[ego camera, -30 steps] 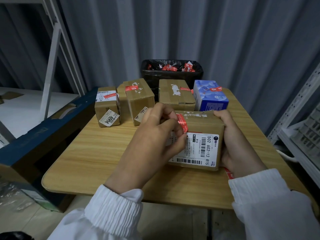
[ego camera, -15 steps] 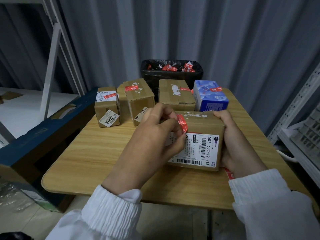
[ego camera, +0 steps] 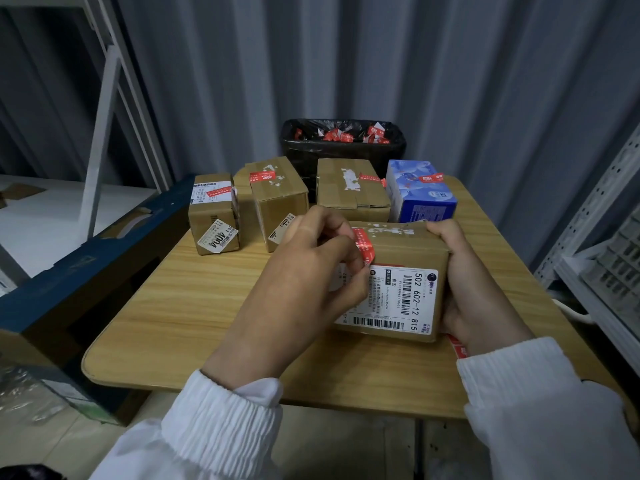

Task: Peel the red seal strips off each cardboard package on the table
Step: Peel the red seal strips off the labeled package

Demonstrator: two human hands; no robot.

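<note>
Five packages sit on the bench (ego camera: pixel 194 306), and the one being worked on is at its near right: a small cardboard package (ego camera: pixel 408 252) held between both hands. The right hand (ego camera: pixel 464 282) is curled round its right end, bracing it. The left hand (ego camera: pixel 311 271) pinches the red seal strip (ego camera: pixel 364 244) between thumb and fingertip where the strip folds over the top front edge, just above the white shipping label (ego camera: pixel 401 299). The package looks light and fairly stiff, so it should need bracing against the pull of the peel. The strip is thin, glossy and sticky, and likely to tear or to lift paper off the cardboard if yanked; white scars on the box top suggest this. The best hold is probably the already lifted end, pulled low and slowly along its length. Three more brown boxes (ego camera: pixel 213 220) (ego camera: pixel 277 199) (ego camera: pixel 349 192) and a blue box (ego camera: pixel 420 195) wait along the far edge, each with a red strip, and a black bin (ego camera: pixel 343 147) behind them holds peeled ones. Compared with a second ago almost nothing differs: both hands and the package are in the same places, the pinch is unchanged, and the strip looks at most slightly more lifted, though that is hard to tell.
</note>
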